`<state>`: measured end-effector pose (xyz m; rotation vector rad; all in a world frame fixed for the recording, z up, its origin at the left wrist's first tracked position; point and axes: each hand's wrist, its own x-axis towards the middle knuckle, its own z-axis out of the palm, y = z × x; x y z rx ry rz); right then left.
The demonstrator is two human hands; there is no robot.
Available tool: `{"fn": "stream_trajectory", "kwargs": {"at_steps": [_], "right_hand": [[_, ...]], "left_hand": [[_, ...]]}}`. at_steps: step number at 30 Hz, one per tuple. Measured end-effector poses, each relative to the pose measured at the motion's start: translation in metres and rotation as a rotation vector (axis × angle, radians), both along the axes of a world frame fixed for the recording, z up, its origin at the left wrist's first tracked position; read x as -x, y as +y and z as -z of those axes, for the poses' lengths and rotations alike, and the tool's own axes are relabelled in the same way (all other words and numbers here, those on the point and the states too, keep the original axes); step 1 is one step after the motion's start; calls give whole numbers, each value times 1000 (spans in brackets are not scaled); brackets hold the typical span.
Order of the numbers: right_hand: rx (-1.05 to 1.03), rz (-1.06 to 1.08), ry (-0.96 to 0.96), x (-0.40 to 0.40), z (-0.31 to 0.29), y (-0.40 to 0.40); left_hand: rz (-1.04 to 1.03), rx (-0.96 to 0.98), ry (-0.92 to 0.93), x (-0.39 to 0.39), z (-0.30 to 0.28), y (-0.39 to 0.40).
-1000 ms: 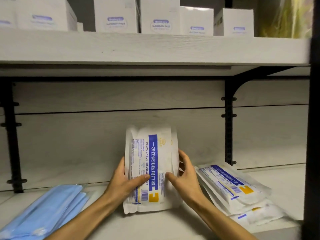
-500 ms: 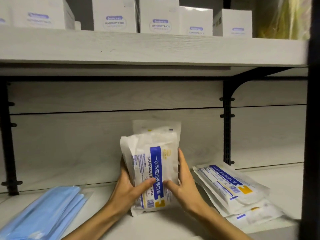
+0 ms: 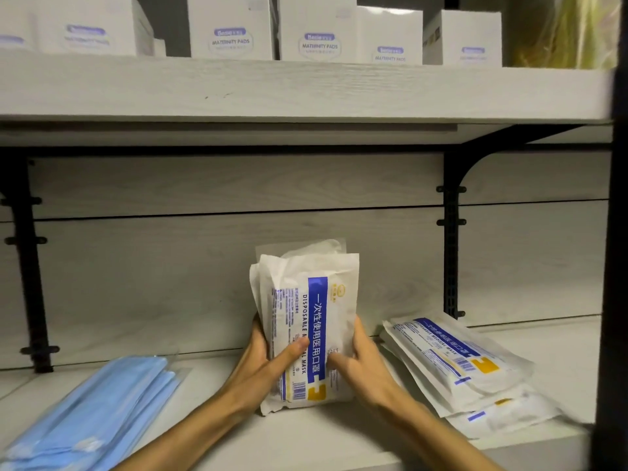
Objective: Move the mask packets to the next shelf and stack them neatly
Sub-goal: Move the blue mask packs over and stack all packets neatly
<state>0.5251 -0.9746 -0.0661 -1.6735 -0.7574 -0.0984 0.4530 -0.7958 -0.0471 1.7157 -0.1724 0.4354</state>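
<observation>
Both grips clamp the upright bundle of white plastic mask packets (image 3: 304,331), left hand (image 3: 263,363) and right hand (image 3: 362,360) squeezing its sides, now squared and standing on the grey shelf (image 3: 306,436), nine o'clock of the slumped packet pile (image 3: 452,365), so stacking advances.

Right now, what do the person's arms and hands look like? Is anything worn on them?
Both forearms are bare as far as the picture shows; no sleeve reaches into view. The left hand and the right hand wear no gloves, and I see no ring, watch or bracelet on either. The nails look short and unpainted. The elbows and upper arms are out of the frame.
</observation>
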Motion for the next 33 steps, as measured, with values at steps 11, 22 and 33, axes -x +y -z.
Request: {"fn": "stream_trajectory", "kwargs": {"at_steps": [11,22,33], "right_hand": [[-1,-41,144,0,-9,-5],[79,-98,292,13,-8,-20],[295,-62,-14,18,-49,-27]], "left_hand": [[-51,-177,33,-7,6,0],[-146,171,37,-11,21,-11],[-26,149,121,-7,16,7]]}}
